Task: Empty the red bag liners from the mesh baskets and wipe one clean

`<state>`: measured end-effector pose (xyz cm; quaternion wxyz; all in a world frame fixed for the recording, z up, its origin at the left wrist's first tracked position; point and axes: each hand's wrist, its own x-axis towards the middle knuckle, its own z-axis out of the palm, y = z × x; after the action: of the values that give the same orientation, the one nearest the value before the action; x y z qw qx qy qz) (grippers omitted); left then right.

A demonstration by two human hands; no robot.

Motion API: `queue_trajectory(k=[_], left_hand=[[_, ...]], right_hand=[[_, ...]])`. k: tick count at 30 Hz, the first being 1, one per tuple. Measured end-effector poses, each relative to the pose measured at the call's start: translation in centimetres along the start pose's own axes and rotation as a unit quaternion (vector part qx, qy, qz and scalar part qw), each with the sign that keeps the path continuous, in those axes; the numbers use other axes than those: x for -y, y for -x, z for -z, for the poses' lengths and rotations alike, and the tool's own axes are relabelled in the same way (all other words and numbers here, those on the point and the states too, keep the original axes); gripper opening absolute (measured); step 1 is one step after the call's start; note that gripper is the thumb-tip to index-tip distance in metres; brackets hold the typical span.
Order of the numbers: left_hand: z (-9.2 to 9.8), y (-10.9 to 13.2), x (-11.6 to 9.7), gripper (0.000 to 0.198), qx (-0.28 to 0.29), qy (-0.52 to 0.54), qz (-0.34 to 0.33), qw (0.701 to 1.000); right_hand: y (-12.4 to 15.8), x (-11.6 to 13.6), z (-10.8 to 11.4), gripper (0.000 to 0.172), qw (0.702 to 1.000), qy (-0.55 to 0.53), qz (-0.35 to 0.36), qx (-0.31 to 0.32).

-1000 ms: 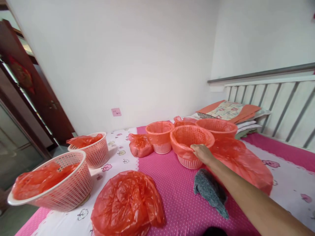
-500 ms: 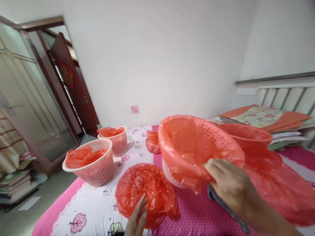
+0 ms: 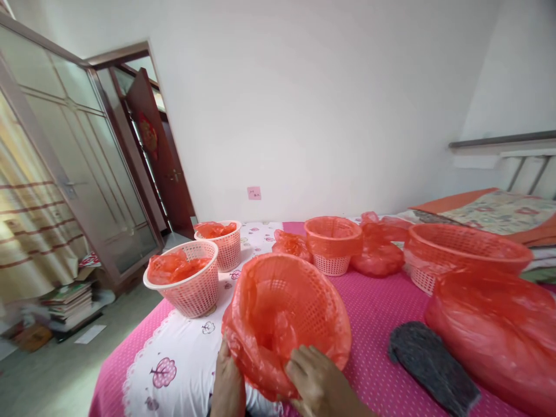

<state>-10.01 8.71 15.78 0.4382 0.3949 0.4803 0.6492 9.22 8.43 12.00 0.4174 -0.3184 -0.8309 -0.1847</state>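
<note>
Pink bedspread (image 3: 369,318); right hand (image 3: 315,379) curled, pinching red bag (image 3: 258,362) on tilted basket (image 3: 304,289); left hand (image 3: 228,376) upright alongside, grip unclear

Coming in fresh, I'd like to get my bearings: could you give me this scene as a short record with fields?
Left hand: against the side of the tilted basket
Right hand: closed on its near edge
Lining: red plastic, also over the rim
Left side: nearer pale basket, farther pale basket, both holding red plastic
Right side: dark grey fabric item
Surface: pink-and-white bedding
</note>
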Motion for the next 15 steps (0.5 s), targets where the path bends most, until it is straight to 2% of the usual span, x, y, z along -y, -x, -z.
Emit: queue_trajectory(k=[4,9,10,12,14,15], left_hand=[[0.7,0.4,-1.4,0.070,-0.008,0.000,-0.020,1.000],[1.1,0.5,-1.0,0.088,-0.010,-0.043,0.000,0.999],[1.1,0.5,-1.0,0.089,-0.012,-0.034,0.006,0.999],[1.0,0.6,-1.1,0.085,-0.004,-0.021,0.010,1.000],[1.0,0.6,-1.2,0.074,0.022,-0.028,0.012,0.999],[1.1,0.5,-1.2,0.070,0.036,-0.040,0.014,0.998]], right_hand=[[-0.4,1.2,-0.8,0.038,0.998,-0.017,0.025,-0.063],[-1.3,2.7,-0.6,0.044,0.986,-0.114,0.026,-0.118],[-1.5,2.8,-0.3,0.043,0.984,-0.136,-0.006,-0.118],[-2.3,2.3,0.7,0.035,0.966,-0.193,-0.129,-0.118],[-3.9,0.9,1.9,0.034,0.913,-0.255,-0.291,-0.132],[-4.9,0.0,2.5,0.039,0.870,-0.290,-0.367,-0.154]])
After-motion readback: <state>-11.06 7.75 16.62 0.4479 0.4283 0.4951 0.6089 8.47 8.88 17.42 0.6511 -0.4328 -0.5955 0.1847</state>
